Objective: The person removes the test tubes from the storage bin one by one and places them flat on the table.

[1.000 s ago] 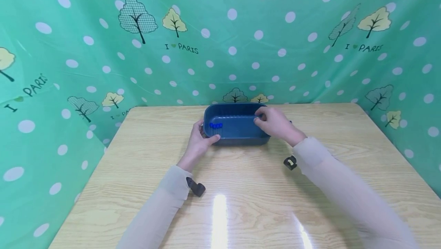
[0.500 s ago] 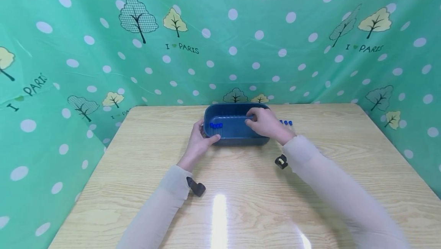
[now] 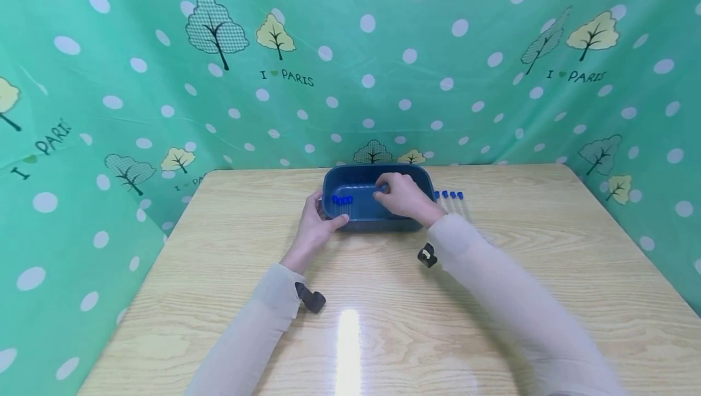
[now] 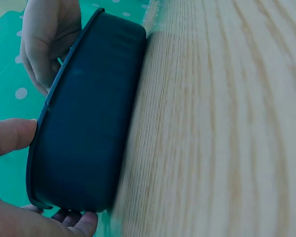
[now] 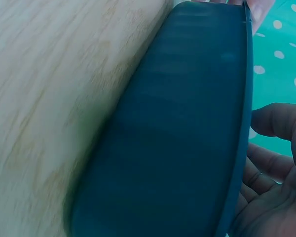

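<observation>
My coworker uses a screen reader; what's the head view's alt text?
A person's left hand grips a blue bin at its left end while the right hand reaches over it. Four slim blue-topped items sit inside at left; four more lie right of it on a wooden table.

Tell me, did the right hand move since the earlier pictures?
Yes. In the head view, the right hand moved left across the blue tub.

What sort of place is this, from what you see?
Probably a makeshift recording booth rather than a lived-in room: a wooden table closed off on three sides by a printed green curtain, and black wristbands on the person.
</observation>
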The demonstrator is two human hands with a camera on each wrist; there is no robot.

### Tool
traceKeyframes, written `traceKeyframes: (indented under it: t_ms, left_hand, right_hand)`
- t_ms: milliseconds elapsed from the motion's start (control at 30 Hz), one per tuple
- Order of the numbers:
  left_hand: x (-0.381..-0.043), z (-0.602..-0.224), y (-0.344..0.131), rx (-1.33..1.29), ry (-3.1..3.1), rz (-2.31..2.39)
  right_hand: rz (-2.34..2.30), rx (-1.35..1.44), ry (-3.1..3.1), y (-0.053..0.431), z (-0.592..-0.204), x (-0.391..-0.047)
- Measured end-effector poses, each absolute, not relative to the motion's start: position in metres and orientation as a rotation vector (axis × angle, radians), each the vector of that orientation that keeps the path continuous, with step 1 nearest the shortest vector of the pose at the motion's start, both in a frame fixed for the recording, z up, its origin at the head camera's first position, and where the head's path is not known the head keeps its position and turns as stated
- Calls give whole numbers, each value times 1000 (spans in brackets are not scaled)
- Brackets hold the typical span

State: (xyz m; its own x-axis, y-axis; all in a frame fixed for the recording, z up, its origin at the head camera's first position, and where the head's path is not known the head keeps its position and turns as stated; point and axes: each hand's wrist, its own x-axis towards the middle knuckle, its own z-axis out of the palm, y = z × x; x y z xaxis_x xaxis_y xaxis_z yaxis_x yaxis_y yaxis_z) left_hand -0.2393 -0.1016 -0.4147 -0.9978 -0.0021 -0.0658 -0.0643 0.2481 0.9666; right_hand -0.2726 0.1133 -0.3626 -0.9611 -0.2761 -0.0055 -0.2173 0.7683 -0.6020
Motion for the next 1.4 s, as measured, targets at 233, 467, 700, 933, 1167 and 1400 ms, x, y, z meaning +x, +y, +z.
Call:
traceKeyframes:
  t_ms: [233,467,700,933,1167,1400]
  left_hand:
    - [-238,-414,-101,-61,2436,1887]
    - [-237,-414,-101,-61,2443,1876]
    - [-237,-413,-102,-50,2443,1895]
    - [-237,-414,-102,-48,2427,1904]
    - [-236,-414,-102,-43,2434,1891]
    - [-237,-413,-103,-41,2428,1893]
  right_hand:
    - [-953,-411,2845,99,-371,-281]
    - [-966,-391,2815,86,-377,-287]
    - [-926,-326,2810,73,-380,-291]
    - [-871,-324,2821,64,-387,-297]
    - [-821,-310,2832,59,-394,-302]
    - [-783,-280,2823,54,-397,-305]
